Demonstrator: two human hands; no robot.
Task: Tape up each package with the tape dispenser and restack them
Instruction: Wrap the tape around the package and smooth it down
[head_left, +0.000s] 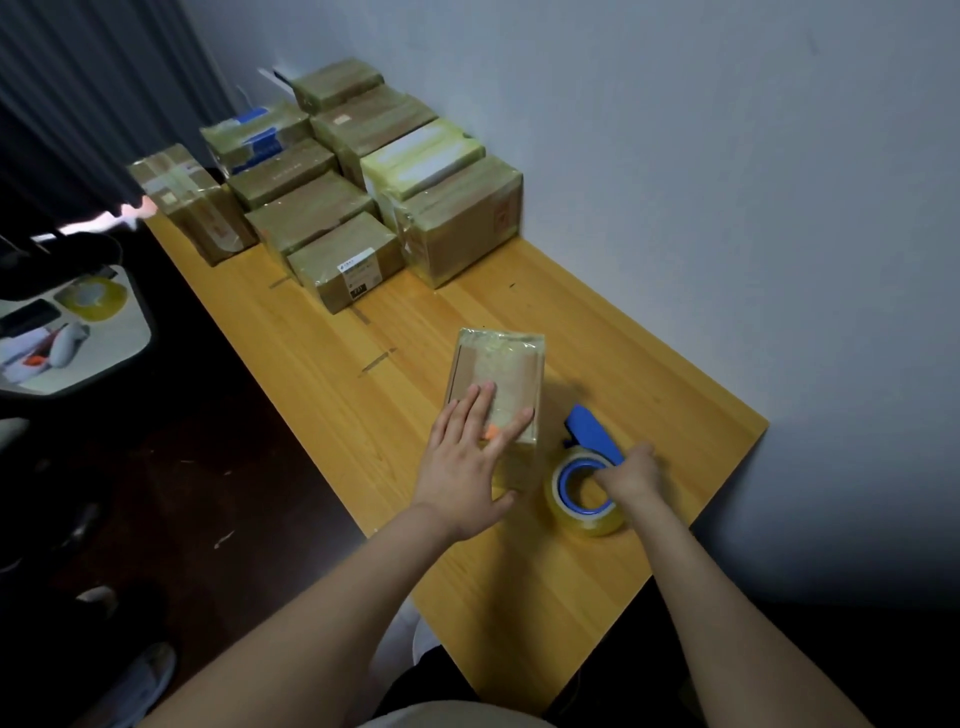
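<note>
My left hand (470, 460) lies flat, fingers spread, on the small tape-wrapped brown cardboard package (498, 364), arm stretched over the yellow wooden table (545, 582). Just right of that package, my right hand (631, 475) curls around the blue tape dispenser (589, 434) and its clear roll. Beyond the package, taped cardboard boxes (332, 218) sit stacked beside the pale wall (727, 182).

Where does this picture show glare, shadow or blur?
Head view: glare on the glossy top of the package under the left hand; head view: a dark shadow on the table between package and tape dispenser; head view: the right hand is slightly blurred, the floor at left almost black.
</note>
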